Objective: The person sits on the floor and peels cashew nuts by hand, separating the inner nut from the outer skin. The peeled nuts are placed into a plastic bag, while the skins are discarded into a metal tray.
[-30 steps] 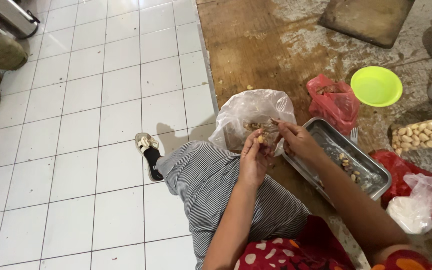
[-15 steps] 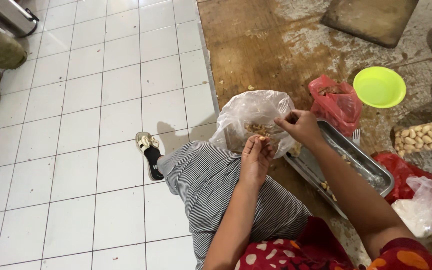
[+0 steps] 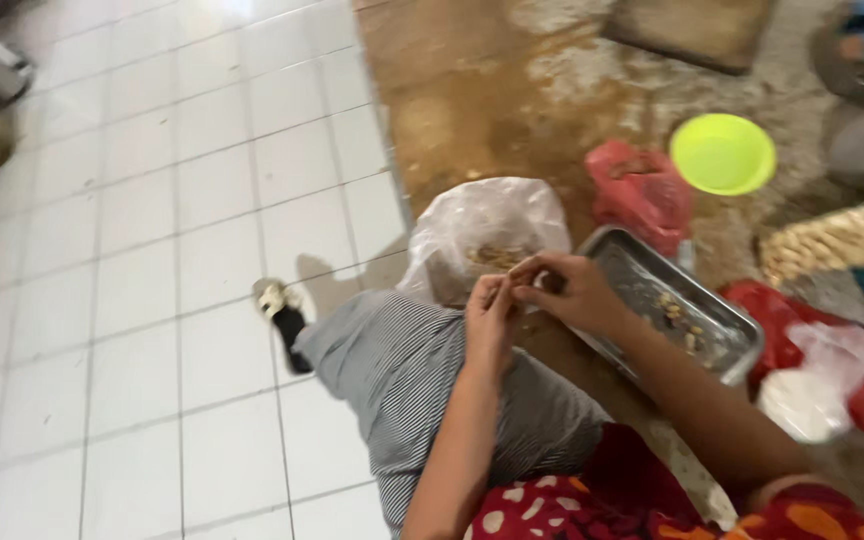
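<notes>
Nearest the camera: striped trouser leg (image 3: 422,390) stretched over the white floor tiles (image 3: 132,330), with both hands meeting just above the knee. Left hand (image 3: 489,318) had fingers pinched together on a small item — too small and blurred to identify. Right hand (image 3: 570,290) met it fingertip to fingertip, also closed on that same small item. Just behind the hands sat an open clear plastic bag (image 3: 482,228) with brownish bits inside. Right of the hands, a metal tray (image 3: 687,315) held a few scattered pieces. Further right, a red bag with a white bag on it (image 3: 832,375). Beyond the tray — another red bag (image 3: 640,192), then a lime-green bowl (image 3: 723,153) on the dirty brown floor (image 3: 472,90).
</notes>
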`<state>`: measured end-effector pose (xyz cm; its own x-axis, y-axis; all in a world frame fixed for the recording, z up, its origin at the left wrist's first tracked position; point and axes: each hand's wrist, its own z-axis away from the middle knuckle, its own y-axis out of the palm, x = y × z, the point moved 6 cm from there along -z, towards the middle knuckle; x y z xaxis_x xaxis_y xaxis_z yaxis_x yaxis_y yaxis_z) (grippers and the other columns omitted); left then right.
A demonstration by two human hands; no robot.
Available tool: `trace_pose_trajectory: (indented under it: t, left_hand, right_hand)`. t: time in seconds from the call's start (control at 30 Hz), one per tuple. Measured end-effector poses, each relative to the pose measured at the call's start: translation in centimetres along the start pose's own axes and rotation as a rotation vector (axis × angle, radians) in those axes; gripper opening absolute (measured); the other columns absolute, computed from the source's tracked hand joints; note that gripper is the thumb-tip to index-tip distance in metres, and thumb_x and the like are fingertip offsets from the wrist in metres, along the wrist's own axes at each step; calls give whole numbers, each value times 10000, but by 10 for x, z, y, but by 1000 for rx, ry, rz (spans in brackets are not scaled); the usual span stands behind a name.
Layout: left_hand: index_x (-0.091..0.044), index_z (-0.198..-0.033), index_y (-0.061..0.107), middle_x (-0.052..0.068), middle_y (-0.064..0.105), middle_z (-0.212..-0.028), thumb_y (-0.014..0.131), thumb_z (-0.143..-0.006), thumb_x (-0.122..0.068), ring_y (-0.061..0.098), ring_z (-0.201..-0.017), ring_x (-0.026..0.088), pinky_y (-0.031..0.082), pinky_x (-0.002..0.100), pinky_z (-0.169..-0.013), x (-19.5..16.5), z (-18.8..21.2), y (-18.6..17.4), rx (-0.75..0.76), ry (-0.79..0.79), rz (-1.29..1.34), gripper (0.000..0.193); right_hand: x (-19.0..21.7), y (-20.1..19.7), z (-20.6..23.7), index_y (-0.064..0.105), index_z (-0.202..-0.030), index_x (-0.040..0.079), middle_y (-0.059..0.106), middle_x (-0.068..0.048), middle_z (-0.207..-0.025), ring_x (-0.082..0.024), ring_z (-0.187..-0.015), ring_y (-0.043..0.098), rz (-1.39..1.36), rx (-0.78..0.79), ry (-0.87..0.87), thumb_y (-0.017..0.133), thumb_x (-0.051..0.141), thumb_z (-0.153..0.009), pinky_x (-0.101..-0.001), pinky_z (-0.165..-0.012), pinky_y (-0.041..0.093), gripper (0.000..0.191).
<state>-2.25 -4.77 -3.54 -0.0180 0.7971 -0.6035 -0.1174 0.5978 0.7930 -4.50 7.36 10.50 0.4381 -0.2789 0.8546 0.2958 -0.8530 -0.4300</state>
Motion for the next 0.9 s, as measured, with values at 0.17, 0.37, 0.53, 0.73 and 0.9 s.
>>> trace_pose_trajectory:
  t: [0.17,0.37,0.53,0.73,0.9]
  left_hand:
    - [-35,-1112,715,-7,693,-911,561,-1026,-311,593,-782,93,524,254,-688,8,12,-5,9,-99,-381,327]
    - [18,-1010,726,27,645,-834,586,-1067,-309,528,-712,98,447,247,-604,2,21,-14,-34,-119,-368,360]
    - [11,-1040,717,33,679,-831,625,-1035,-267,550,-734,86,475,223,-679,5,21,-8,31,-56,-432,294]
    - [-9,-1007,706,29,661,-835,610,-1060,-272,525,-706,96,397,237,-611,11,16,0,-34,-128,-407,286]
    - [-30,-980,704,17,658,-844,598,-1051,-289,558,-747,101,484,261,-688,11,16,11,9,-102,-428,289]
  right_hand:
    - [-22,-51,30,757,-994,55,678,-13,-790,-46,-682,552,42,-46,143,792,158,-911,-237,-602,456,136]
    - [-61,-232,101,766,-978,81,747,-10,-865,-57,-753,645,253,-478,361,772,154,-860,-259,-696,527,138]
    - [-58,-382,165,757,-1033,54,760,-73,-945,-159,-848,714,634,-879,376,819,163,-891,-326,-779,543,190]
    - [-54,-451,186,787,-993,37,754,-148,-913,-293,-838,723,944,-951,488,833,169,-866,-401,-799,556,189]
    - [-64,-443,181,793,-1013,29,751,-153,-923,-287,-839,722,954,-860,428,782,119,-885,-393,-792,558,157]
